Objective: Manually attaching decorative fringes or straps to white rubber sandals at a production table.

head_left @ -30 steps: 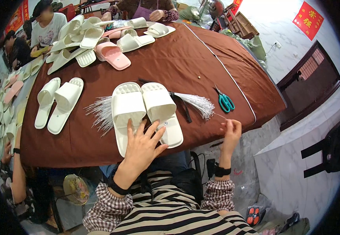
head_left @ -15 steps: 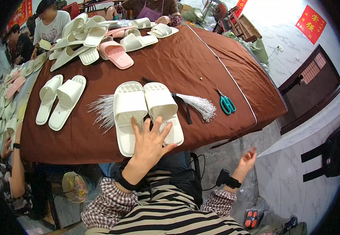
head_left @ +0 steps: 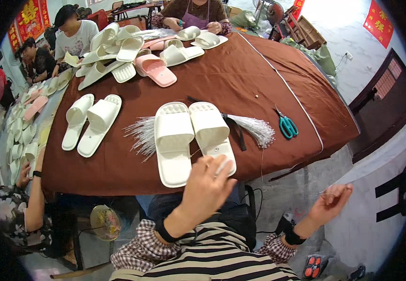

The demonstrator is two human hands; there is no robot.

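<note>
Where red signs [head_left: 380, 23] hang, perhaps paper.

Four near slippers [head_left: 173, 136] (maybe), one scissors [head_left: 287, 125].

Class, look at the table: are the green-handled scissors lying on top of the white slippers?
No, the scissors lie on the brown cloth, apart from the slippers.

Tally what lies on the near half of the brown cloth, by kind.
White slippers: 4
Bundles of clear plastic strands: 2
Green-handled scissors: 1
Total: 7
The left hand rests on one slipper's heel; the right hand is off the table.
</note>
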